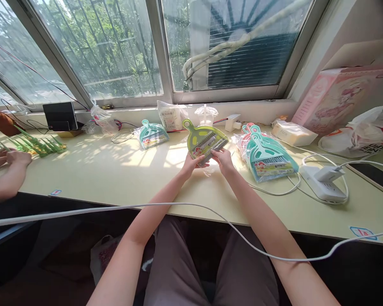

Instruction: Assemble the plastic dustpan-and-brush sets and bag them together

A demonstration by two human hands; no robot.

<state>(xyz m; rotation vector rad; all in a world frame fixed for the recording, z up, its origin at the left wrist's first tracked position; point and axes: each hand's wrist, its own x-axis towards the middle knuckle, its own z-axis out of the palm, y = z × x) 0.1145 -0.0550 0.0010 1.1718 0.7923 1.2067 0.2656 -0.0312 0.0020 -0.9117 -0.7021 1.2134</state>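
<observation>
Pale desk [92,174] under window [115,51]; both hands [189,165] pinching green dustpan [204,133] by lower edge; label [204,148] lettering illegible.

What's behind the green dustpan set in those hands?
The upper part of a clear plastic cup shows behind the green dustpan set; the cup's lower part is covered.

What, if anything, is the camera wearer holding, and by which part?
A wrapped green dustpan set, held by its wide end, opposite the looped handle, in the left hand and right hand.
</observation>
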